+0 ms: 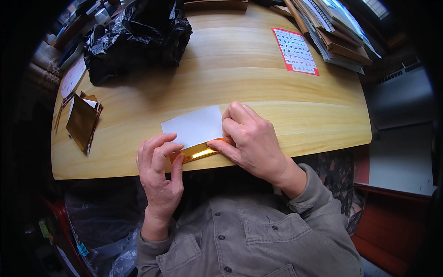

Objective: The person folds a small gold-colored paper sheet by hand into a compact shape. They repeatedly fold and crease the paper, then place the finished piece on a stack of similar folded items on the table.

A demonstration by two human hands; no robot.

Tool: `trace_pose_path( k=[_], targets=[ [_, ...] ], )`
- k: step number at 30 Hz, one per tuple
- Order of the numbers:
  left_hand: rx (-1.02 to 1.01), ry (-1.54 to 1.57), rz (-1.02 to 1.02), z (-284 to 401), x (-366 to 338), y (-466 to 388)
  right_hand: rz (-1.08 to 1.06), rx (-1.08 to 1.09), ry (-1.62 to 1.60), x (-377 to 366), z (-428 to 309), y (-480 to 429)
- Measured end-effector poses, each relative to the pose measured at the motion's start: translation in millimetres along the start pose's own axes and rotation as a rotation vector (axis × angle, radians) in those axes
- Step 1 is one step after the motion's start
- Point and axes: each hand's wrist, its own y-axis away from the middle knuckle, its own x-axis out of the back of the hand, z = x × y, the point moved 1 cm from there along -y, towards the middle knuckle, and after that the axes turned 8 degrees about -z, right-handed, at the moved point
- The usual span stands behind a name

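Note:
A sheet of paper (193, 126), white on its upper face, lies near the front edge of the wooden table (322, 117). Its near edge is turned up as a shiny gold strip (199, 152). At the strip's left end, my left hand (161, 164) pinches it between thumb and fingers. My right hand (254, 145) is at the other end, its thumb on the gold strip and its curled fingers on the sheet's right side; they hide that corner.
Folded gold paper pieces (83, 121) stand at the left. A crumpled black plastic bag (138, 41) sits at the back left. A red-bordered printed sheet (297, 52) lies at the back right, beside stacked notebooks and papers (332, 38).

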Motion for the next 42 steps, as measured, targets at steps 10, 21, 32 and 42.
trace_pose_path(
  k=[10, 21, 32, 42],
  targets=[
    [-0.311, -0.343, -0.181, 13.1, -7.8, 7.0, -0.076, -0.023, 0.013, 4.5, 0.4, 1.7],
    [-0.249, -0.564, -0.210, 18.6, -32.0, 36.1, 0.162, 0.019, 0.049, 6.0, -1.3, 19.0],
    [-0.199, -0.572, -0.204, -0.6, -21.8, 55.1, -0.159, 0.082, 0.304, -19.8, -28.0, 68.9],
    [-0.036, -0.700, -0.152, -20.1, 14.9, 74.9, -0.046, 0.096, 0.504, -26.1, -26.5, 77.9]
  ],
)
